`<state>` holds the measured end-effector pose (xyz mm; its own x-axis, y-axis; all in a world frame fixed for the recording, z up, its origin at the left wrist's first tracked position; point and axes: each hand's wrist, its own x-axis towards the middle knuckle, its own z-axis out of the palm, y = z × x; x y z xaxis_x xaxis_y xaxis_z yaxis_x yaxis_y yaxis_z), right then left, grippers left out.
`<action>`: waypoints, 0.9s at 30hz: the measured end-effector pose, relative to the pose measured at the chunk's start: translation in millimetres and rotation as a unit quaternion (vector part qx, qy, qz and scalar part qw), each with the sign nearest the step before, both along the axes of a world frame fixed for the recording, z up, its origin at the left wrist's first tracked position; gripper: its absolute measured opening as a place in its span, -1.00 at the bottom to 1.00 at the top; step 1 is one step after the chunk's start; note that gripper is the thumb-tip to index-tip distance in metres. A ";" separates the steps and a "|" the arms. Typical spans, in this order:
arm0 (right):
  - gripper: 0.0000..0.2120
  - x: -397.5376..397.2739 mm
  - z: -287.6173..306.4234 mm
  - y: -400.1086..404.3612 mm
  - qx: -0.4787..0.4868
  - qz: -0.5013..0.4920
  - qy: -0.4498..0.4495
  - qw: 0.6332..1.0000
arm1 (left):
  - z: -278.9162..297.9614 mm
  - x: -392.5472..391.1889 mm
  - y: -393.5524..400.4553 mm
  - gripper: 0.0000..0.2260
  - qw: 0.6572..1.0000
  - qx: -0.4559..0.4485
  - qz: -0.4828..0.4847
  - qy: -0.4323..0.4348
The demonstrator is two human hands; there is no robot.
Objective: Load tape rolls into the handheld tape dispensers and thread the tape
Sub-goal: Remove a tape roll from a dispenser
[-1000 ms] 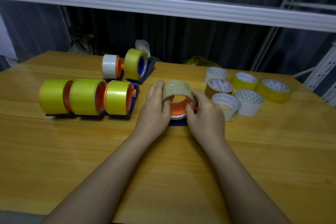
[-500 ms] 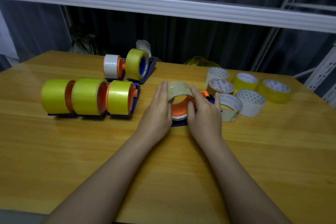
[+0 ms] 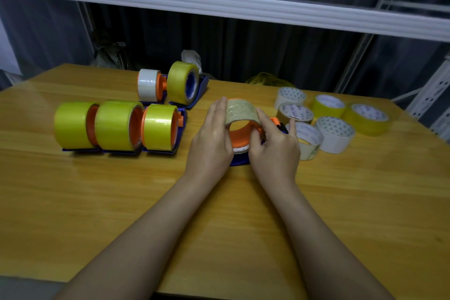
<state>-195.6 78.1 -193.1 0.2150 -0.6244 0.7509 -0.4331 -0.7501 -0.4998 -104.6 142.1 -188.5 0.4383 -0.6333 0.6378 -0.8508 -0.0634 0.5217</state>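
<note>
A beige tape roll (image 3: 242, 111) sits around the orange hub (image 3: 239, 134) of a blue handheld dispenser (image 3: 239, 162) standing at the table's middle. My left hand (image 3: 210, 143) presses its straight fingers flat against the roll's left side. My right hand (image 3: 274, 148) pinches the roll's right rim, index finger on top and thumb at the front, with the other fingers spread to the right. The hands hide most of the dispenser's body.
Three dispensers with yellow rolls (image 3: 117, 124) stand in a row at the left. Two more, one with a white roll (image 3: 148, 85) and one with a yellow roll (image 3: 181, 83), stand behind them. Several loose rolls (image 3: 336, 133) lie at the right. A white shelf (image 3: 219, 5) runs overhead.
My left fingers have straightened from curling over the roll to lying flat on its side. My right hand's outer fingers have spread rightward. The roll stays on the hub.
</note>
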 end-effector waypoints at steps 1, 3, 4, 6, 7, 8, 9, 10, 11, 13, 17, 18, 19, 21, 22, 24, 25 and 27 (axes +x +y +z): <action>-0.64 0.8 0.7 0.9 -0.012 -0.004 -0.013 1.000 | 0.6 0.4 0.3 -0.51 1.000 -0.005 -0.002 -0.002; -0.64 2.8 1.7 2.3 -0.033 -0.010 -0.035 0.999 | 2.4 0.6 0.8 -0.50 1.000 -0.017 -0.003 -0.003; -0.63 3.7 2.2 2.4 -0.039 -0.009 -0.043 0.998 | 3.4 0.6 1.0 -0.50 1.000 -0.024 -0.003 -0.005; -0.63 3.9 3.5 2.1 -0.051 -0.005 -0.061 0.997 | 5.9 0.5 1.8 -0.48 0.999 -0.041 0.000 -0.016; -0.62 3.7 4.6 2.2 -0.056 -0.002 -0.070 0.996 | 7.3 0.5 2.4 -0.48 0.998 -0.051 0.003 -0.023; -0.62 3.0 6.6 3.3 -0.062 0.000 -0.079 0.995 | 8.8 0.4 3.2 -0.49 0.998 -0.060 0.008 -0.030; -0.62 2.4 8.8 4.8 -0.068 0.002 -0.088 0.994 | 10.7 0.5 4.1 -0.49 0.997 -0.070 0.012 -0.038; -0.61 1.8 11.3 6.7 -0.075 0.004 -0.096 0.993 | 12.6 0.6 5.1 -0.49 0.996 -0.081 0.015 -0.047; -0.61 1.3 14.0 8.6 -0.083 0.006 -0.102 0.991 | 14.7 0.8 5.9 -0.48 0.994 -0.093 0.016 -0.054; -0.59 0.7 18.9 11.6 -0.099 0.007 -0.111 0.989 | 18.4 1.4 7.2 -0.46 0.990 -0.120 0.017 -0.066; -0.58 -3.0 28.3 16.3 -0.158 -0.017 -0.125 0.979 | 26.9 -1.2 11.0 -0.46 0.983 -0.163 0.012 -0.085; -0.58 -3.8 30.1 16.6 -0.172 -0.023 -0.128 0.977 | 28.9 -2.0 11.7 -0.46 0.981 -0.172 0.013 -0.090; -0.58 -4.1 31.5 17.2 -0.183 -0.028 -0.129 0.974 | 30.2 -2.2 11.6 -0.46 0.979 -0.181 0.014 -0.093; -0.57 -3.4 32.1 17.6 -0.192 -0.039 -0.125 0.973 | 29.8 -2.2 9.7 -0.45 0.978 -0.188 0.013 -0.089; -0.57 -2.4 30.7 16.8 -0.189 -0.048 -0.112 0.974 | 28.1 -1.1 8.3 -0.45 0.980 -0.181 0.011 -0.084; -0.61 -0.6 23.7 12.4 -0.163 -0.058 -0.056 0.983 | 21.0 3.7 4.7 -0.48 0.986 -0.152 0.004 -0.063; -0.64 0.0 19.4 9.7 -0.137 -0.049 -0.022 0.989 | 17.1 7.8 3.5 -0.51 0.989 -0.138 0.002 -0.051; -0.62 0.7 12.3 5.5 -0.082 -0.013 0.031 0.996 | 10.6 18.1 1.7 -0.56 0.992 -0.123 0.001 -0.015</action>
<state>-194.9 83.5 -180.8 0.2499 -0.5012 0.8285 -0.4804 -0.8071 -0.3433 -86.5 143.8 -177.9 0.4182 -0.4570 0.7851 -0.8658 0.0609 0.4967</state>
